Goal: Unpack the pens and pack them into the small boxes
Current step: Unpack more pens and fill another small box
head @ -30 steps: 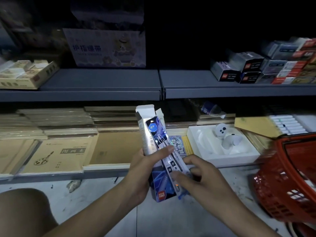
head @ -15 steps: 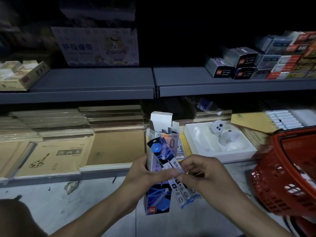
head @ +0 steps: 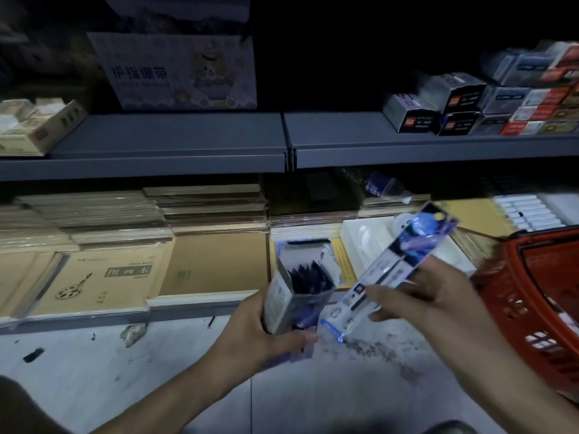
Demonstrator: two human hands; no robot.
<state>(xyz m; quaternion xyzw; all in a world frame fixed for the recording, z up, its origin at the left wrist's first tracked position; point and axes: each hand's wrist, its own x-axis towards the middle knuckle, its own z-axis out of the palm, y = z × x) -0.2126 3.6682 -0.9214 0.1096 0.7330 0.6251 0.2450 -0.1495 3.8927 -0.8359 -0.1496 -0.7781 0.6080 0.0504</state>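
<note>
Small box (head: 283,296) being gripped upright in curled left hand (head: 250,330) fingers, top open, dark packs (head: 308,277) inside. Pen pack (head: 398,264) being pinched by right hand (head: 435,296) fingers and thumb, tilted, just right of box. Red basket (head: 539,292) being seen right of fingers; notebooks (head: 103,277) beyond.

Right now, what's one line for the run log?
left hand: grips open box, dark contents inside | right hand: holds pen packet, outside box | red basket: far right
</note>
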